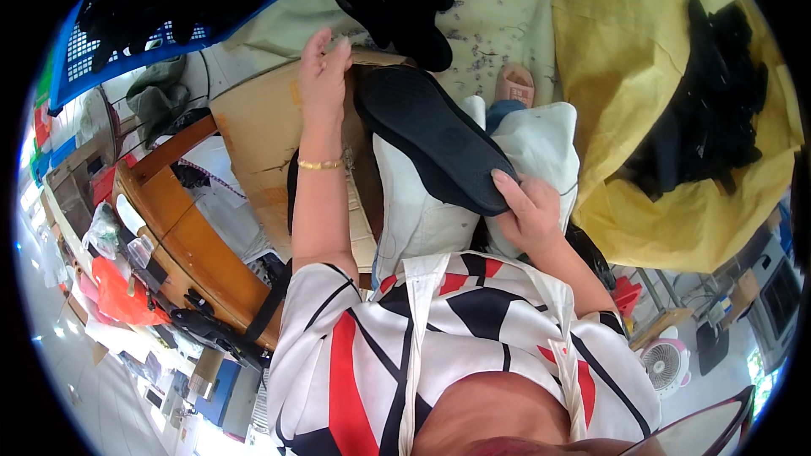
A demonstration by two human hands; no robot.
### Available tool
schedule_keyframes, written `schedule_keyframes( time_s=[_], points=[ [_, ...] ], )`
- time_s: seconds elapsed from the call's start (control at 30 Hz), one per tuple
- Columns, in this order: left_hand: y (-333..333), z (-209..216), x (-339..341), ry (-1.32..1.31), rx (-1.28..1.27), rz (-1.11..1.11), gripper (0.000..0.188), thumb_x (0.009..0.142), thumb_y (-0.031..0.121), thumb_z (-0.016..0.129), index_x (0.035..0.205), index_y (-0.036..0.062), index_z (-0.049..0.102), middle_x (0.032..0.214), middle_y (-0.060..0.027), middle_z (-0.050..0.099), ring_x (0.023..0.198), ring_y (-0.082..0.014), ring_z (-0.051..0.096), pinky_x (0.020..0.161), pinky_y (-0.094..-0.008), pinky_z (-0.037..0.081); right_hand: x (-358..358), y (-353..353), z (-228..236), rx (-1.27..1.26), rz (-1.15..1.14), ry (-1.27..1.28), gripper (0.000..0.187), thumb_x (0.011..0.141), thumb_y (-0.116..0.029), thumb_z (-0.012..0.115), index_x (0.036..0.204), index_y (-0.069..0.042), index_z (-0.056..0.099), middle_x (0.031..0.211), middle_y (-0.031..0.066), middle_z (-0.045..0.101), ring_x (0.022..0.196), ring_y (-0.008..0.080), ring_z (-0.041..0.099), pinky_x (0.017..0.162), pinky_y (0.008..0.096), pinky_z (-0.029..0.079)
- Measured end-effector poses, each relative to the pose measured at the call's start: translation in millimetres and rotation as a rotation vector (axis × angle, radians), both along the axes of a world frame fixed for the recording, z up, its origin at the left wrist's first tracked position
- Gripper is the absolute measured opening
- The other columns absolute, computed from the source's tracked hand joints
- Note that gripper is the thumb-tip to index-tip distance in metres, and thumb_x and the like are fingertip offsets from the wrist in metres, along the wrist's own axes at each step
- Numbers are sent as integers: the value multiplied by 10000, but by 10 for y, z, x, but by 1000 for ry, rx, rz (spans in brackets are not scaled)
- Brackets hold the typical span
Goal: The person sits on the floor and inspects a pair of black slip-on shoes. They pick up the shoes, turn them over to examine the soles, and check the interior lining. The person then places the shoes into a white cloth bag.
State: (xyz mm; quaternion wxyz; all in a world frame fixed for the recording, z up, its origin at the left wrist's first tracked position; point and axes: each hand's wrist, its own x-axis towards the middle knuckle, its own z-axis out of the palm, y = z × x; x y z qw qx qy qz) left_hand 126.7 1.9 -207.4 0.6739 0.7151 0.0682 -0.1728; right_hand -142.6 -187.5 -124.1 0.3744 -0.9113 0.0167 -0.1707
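Observation:
A black shoe [432,137] lies slantwise over my lap with its flat, patterned sole facing up. My right hand [532,209] grips its near end, the thumb on the sole and the other fingers underneath. Raised to the left of the shoe's far end, my left hand [325,67] is apart from it, fingers loosely bent and spread, with nothing visible in them. White cloth [427,224] covers my lap under the shoe. Beside my left forearm stands an opened cardboard box [262,122]; its inside is mostly hidden.
A heap of black shoes [384,4] lies on pale cloth ahead. At the right, a big yellow sack [604,59] holds black items. A blue crate [72,76] with dark things stands far left. Nearer are a wooden chair [190,245] and, at right, a fan [666,365].

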Motion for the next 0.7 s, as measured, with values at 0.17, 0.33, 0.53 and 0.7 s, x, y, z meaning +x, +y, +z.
schedule_keyframes(
  time_s=[0.17,0.33,0.53,0.7],
  points=[
    [216,79,-327,281,-127,4,403,920,211,642,1235,-22,548,1159,-98,621,1032,-154,586,890,-284,481,-51,22,11,-25,10,-38,724,519,-72,735,1235,-110,640,693,67,493,590,243,536,515,338,428],
    [104,498,-544,470,-486,-58,383,896,123,625,1233,-34,532,1156,-120,629,1051,-221,616,940,-333,490,-130,23,-21,-45,77,-51,725,534,-97,741,1249,-148,633,700,53,495,608,242,550,545,343,473],
    [32,941,-581,222,-530,-52,391,888,78,572,1249,-61,515,1168,-164,621,1050,-257,623,926,-363,514,-151,59,4,-106,105,-153,730,540,-87,744,1252,-202,628,686,22,447,627,213,569,577,324,523],
    [14,1128,-632,143,-521,-47,409,869,53,586,1253,-64,509,1167,-160,618,1053,-258,619,922,-364,517,-202,73,-7,-158,85,-157,724,555,-74,750,1254,-214,623,687,14,431,634,193,576,571,311,523]
  ],
)
